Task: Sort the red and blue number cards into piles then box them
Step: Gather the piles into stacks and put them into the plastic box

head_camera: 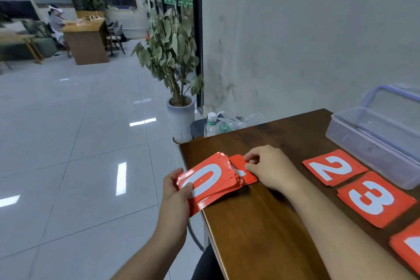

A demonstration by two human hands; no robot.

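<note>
Red card stack at tabletop left edge, clasped in left grip; single card just right, pinched by right grip.

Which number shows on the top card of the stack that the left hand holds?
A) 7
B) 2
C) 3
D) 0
D: the top card of the stack gripped by the left hand bears a white 0; the right hand pinches a separate red card.
</note>
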